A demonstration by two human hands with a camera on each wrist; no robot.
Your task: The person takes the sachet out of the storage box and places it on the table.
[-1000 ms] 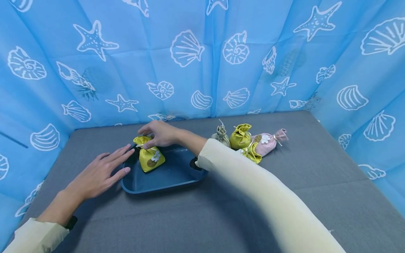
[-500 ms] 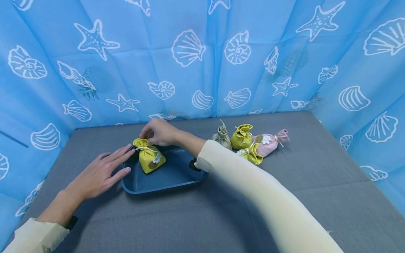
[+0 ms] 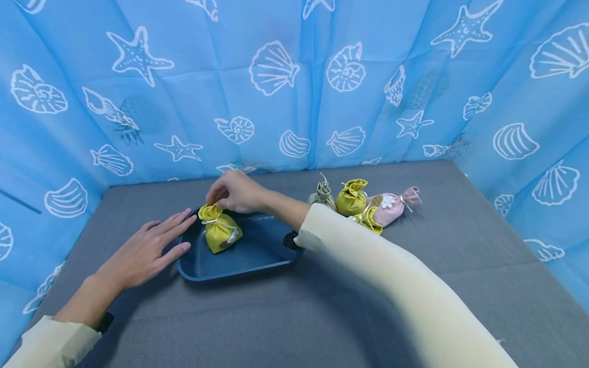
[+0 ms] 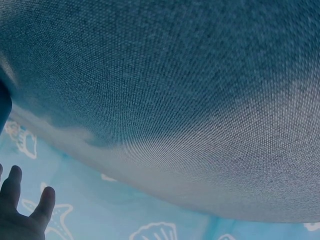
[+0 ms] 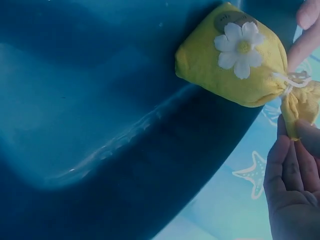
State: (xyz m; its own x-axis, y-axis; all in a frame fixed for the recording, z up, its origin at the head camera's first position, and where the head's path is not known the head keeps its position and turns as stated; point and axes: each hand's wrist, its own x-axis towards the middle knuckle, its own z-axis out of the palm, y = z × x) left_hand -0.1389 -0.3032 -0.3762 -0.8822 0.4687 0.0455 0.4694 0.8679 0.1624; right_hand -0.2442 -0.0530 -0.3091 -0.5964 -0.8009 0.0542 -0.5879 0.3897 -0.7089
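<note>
Yellow fabric fills our head view: the sachet (image 3: 220, 232) lies in the blue tray (image 3: 257, 258) on the grey desk (image 3: 322, 306), its gathered neck pinched by the fingers of the right hand (image 3: 235, 193); the left hand (image 3: 142, 253) rests flat, fingers released, against the tray's edge. From the left wrist we see only desk cloth and straight fingertips (image 4: 12, 187). From the right wrist, the pinch sits on the frill; we judge the sachet could tip or drag along if it catches.

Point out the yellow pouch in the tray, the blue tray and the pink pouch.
yellow pouch (image 3: 219, 232), head view, middle of its body.
blue tray (image 3: 257, 266), head view, near rim.
pink pouch (image 3: 388, 207), head view, middle of its body.
</note>
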